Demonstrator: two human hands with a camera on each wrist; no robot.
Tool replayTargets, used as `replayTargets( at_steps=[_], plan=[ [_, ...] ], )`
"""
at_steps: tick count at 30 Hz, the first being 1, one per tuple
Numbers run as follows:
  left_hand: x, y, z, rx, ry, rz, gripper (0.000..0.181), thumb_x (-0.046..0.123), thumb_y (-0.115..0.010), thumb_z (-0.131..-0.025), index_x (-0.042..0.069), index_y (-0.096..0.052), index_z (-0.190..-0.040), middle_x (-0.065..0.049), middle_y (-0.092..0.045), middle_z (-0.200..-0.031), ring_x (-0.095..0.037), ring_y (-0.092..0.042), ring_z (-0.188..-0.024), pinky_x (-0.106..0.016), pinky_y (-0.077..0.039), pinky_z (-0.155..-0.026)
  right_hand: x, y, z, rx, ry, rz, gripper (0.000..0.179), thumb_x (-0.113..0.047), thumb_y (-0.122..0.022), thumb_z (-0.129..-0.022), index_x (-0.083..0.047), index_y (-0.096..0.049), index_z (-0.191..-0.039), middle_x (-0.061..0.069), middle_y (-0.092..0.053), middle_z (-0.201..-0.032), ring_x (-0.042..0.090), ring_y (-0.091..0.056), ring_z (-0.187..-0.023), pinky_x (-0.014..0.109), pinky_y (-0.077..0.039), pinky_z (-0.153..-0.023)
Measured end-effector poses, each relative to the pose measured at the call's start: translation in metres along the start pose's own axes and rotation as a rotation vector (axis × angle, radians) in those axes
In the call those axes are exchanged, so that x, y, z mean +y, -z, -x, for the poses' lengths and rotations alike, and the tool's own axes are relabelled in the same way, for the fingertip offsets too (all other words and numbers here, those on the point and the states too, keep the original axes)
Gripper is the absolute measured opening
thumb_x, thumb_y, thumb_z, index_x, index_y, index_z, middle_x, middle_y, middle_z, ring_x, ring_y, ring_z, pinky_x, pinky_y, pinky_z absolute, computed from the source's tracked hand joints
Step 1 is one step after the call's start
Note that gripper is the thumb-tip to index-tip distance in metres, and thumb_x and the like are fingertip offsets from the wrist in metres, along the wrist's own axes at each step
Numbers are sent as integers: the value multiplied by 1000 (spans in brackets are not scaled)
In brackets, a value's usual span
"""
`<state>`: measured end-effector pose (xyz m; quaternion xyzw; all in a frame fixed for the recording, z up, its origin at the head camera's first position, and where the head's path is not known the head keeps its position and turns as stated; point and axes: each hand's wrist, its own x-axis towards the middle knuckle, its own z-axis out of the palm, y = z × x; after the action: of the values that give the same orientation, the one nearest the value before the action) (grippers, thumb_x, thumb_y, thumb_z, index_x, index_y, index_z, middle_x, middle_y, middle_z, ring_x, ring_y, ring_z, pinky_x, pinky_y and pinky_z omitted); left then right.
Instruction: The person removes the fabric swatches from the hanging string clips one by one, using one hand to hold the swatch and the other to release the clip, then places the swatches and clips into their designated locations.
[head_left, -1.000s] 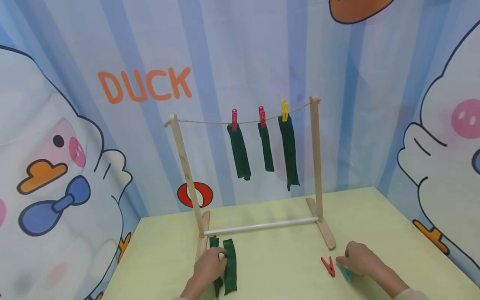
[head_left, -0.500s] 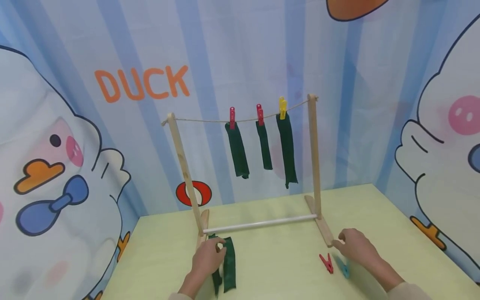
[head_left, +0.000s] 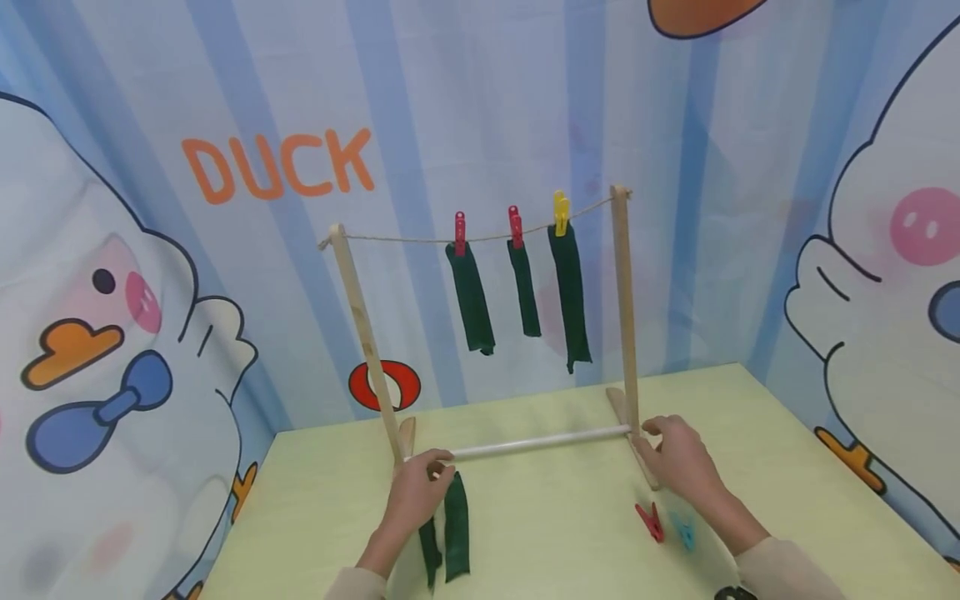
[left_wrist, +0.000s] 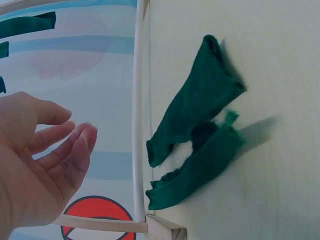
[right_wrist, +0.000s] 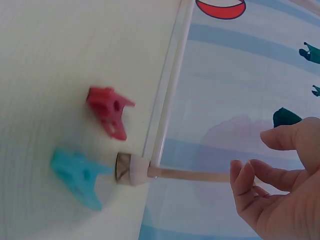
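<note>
My left hand hovers with loosely bent fingers and nothing between them. In the head view it overlaps one of two dark green cloth strips; the other strip lies just to its right. The left wrist view shows both strips, a wider one and a narrower one, lying on the table apart from the fingers. My right hand is raised in front of the rack's right foot, thumb and fingers apart and holding nothing. Below it lie a red clothespin and a light blue clothespin.
A wooden drying rack stands at the back, with a white bar low across it. From its string hang three green strips, held by two red clothespins and a yellow one. A duck-print curtain hangs behind.
My right hand has let go of the blue clothespin and risen away toward the rack's right post. My left hand has moved up and away from the green strips.
</note>
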<state>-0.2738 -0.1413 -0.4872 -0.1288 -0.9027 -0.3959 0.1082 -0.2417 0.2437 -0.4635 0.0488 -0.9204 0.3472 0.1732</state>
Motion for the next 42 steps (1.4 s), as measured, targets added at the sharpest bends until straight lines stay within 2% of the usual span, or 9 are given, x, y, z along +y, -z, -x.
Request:
replayTargets(
  at_steps=[5, 11, 14, 19, 26, 28, 33, 37, 42],
  plan=[
    [2, -1, -2, -22, 0, 65, 20, 10, -65, -96, 4, -72, -114, -5, -71, -92, -19, -67, -82, -30, -55, -64, -12, -5, -7, 70, 44, -46, 32, -14, -63, -98, 12, -65, -116, 25, -61, -108, 23, -62, -75, 33, -51, -59],
    [9, 4, -13, 48, -39, 153, 22, 9, -63, -98, 4, -69, -119, -14, -70, -109, -29, -69, -98, -40, -58, -79, -28, -1, -20, 147, 138, -102, 28, -13, -63, -98, 9, -65, -116, 22, -62, -108, 30, -67, -85, 37, -54, -65],
    [13, 8, -21, 83, -57, 206, 25, 10, -63, -99, 3, -67, -123, -17, -67, -115, -32, -67, -104, -40, -58, -81, -37, 2, -26, 162, 175, -129, 28, -13, -65, -97, 8, -66, -115, 21, -62, -109, 30, -67, -87, 38, -54, -66],
    [25, 16, -36, 118, -81, 279, 34, 12, -64, -99, 2, -61, -131, -17, -64, -123, -35, -64, -113, -34, -60, -74, -52, 4, -36, 179, 237, -138, 25, -10, -67, -95, 6, -66, -114, 20, -61, -109, 29, -68, -87, 37, -55, -66],
    [48, 30, -55, 151, -128, 289, 40, 11, -64, -98, 1, -56, -136, -17, -63, -127, -35, -62, -118, -47, -51, -97, -78, 10, -52, 209, 305, -162, 26, -8, -68, -94, 4, -65, -117, 19, -60, -114, 27, -67, -87, 38, -57, -67],
    [53, 32, -61, 154, -129, 304, 41, 11, -64, -98, 1, -56, -137, -17, -63, -127, -35, -61, -119, -47, -54, -93, -86, 12, -58, 211, 327, -165, 27, -9, -68, -95, 5, -65, -118, 19, -60, -116, 27, -67, -88, 40, -58, -66],
    [59, 33, -70, 121, -101, 403, 45, 17, -65, -99, 5, -53, -140, -16, -62, -130, -35, -59, -122, -38, -60, -76, -100, 14, -68, 193, 399, -151, 31, -10, -70, -94, 4, -65, -120, 21, -60, -121, 25, -67, -87, 43, -59, -66],
    [61, 30, -74, 90, -95, 448, 48, 20, -66, -99, 7, -51, -142, -14, -60, -133, -31, -58, -124, -36, -60, -76, -109, 13, -71, 173, 435, -164, 33, -9, -71, -94, 4, -63, -123, 20, -58, -123, 24, -67, -87, 38, -59, -65],
    [68, 33, -79, 108, -124, 427, 50, 22, -67, -98, 7, -50, -143, -13, -58, -136, -31, -57, -126, -38, -59, -80, -121, 13, -75, 167, 451, -163, 35, -12, -70, -95, 2, -62, -126, 18, -57, -126, 22, -67, -88, 34, -58, -64]
  ],
)
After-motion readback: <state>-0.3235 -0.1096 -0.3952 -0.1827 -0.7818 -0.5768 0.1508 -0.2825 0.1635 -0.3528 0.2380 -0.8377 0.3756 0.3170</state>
